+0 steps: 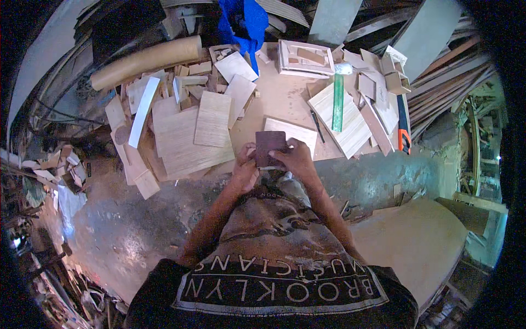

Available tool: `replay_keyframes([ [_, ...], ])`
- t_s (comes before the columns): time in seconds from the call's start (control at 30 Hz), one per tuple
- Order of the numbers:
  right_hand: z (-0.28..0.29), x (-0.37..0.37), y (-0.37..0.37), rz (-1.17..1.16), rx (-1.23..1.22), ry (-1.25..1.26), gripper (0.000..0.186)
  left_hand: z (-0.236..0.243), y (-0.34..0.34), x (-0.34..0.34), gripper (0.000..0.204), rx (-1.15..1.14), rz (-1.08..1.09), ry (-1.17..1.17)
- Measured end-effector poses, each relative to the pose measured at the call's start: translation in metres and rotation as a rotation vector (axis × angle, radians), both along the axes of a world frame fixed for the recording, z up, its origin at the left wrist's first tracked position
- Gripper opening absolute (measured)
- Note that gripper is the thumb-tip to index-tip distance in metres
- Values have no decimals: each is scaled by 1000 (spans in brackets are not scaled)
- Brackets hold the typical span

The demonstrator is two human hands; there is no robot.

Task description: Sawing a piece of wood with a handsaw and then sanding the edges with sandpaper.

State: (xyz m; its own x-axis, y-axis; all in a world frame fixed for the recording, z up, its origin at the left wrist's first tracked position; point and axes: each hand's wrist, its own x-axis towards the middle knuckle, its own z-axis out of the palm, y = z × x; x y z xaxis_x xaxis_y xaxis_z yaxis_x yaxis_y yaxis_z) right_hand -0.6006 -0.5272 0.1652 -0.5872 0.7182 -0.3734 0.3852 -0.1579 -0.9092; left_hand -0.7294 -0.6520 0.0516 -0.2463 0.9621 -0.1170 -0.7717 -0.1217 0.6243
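Close to my body, at the near edge of the worktable (276, 93), both hands grip a small dark reddish-brown rectangle that looks like a piece of sandpaper (270, 141). My left hand (245, 169) is closed on its left edge, fingers curled. On the other side my right hand (298, 160) pinches it, the thumb lying across its face. Just beyond it lies a pale wooden board (290, 134), partly covered by the sheet and my right hand. A dark pen-like stick (317, 126) rests to the right of that board.
Thin wooden panels (213, 118) and offcuts pile up on the left. A green ruler (338, 104) lies on a board at right, near a handsaw (404, 126) with an orange-and-black handle. Behind are a brown roll (145, 63), blue cloth (244, 27) and a wooden frame (306, 57).
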Motion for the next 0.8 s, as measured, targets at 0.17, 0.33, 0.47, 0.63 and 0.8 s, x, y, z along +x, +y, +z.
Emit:
replay_keyframes([
  [0.17, -7, 28, 1, 25, 283, -483, 41, 21, 1, -6, 33, -42, -175, -533],
  [0.33, -19, 34, -27, 36, 396, -456, 47, 10, 4, 13, 28, -349, -130, -120],
  [0.47, -23, 41, -41, -132, 231, -342, 45, 14, 1, 14, 30, -424, -189, -40],
  [0.63, -67, 71, -69, -241, 1, -167, 50, 22, 22, 32, 33, -271, -218, 51],
  [0.8, -30, 48, -63, -71, 814, -448, 59, 34, 28, 55, 50, -204, 8, 425],
])
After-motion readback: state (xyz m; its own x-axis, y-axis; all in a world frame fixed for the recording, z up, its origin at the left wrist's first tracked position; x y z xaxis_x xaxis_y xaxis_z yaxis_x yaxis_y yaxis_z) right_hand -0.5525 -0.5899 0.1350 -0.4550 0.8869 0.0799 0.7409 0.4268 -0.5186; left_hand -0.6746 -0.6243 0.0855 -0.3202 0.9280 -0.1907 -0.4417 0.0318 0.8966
